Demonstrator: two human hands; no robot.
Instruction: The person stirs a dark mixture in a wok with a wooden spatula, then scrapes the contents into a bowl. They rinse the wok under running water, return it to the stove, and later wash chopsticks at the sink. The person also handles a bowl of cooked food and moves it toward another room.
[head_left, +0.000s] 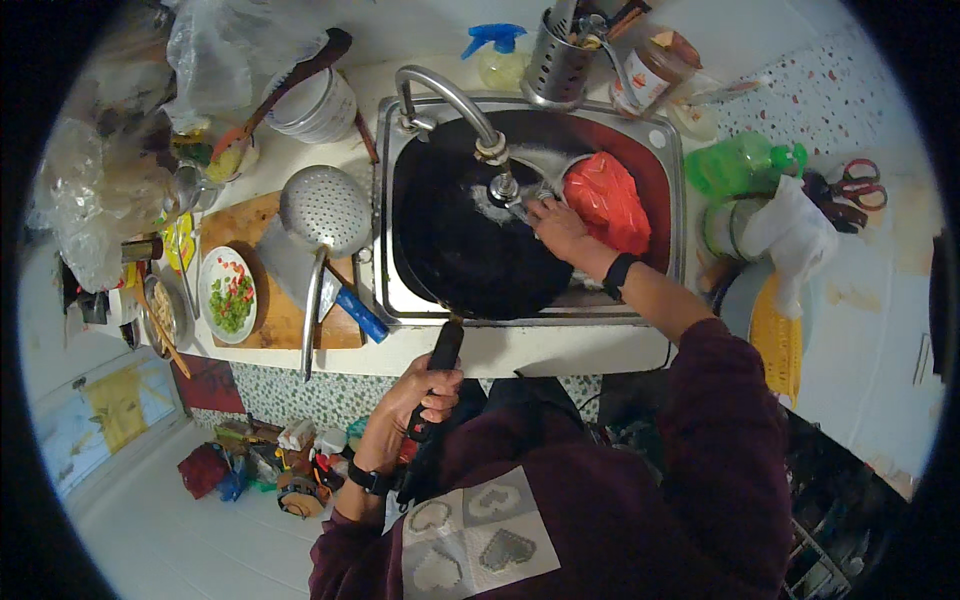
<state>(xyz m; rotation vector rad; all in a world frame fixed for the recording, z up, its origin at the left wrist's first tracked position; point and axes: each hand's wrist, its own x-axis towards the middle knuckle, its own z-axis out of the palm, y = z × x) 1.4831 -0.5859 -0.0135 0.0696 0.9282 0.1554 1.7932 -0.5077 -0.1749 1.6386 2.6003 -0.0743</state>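
A black wok (480, 255) lies tilted in the stainless steel sink (381, 225), under the curved faucet (450, 90). My left hand (431, 394) is closed around the wok's black handle (446, 349), which sticks out past the counter's front edge. My right hand (559, 229) reaches over the wok near the faucet's outlet, its fingers at a small silvery thing that I cannot make out clearly. Pale water or foam shows in the wok below the outlet. A red plastic bag (606, 202) sits in the sink just right of my right hand.
On the left, a wooden board (274, 337) bears a cleaver (289, 262), a perforated skimmer (326, 210) and a plate of chopped green and red vegetables (229, 296). A utensil holder (559, 67) and jar (652, 71) stand behind the sink. Right are a green bottle (739, 165) and yellow basket (776, 337).
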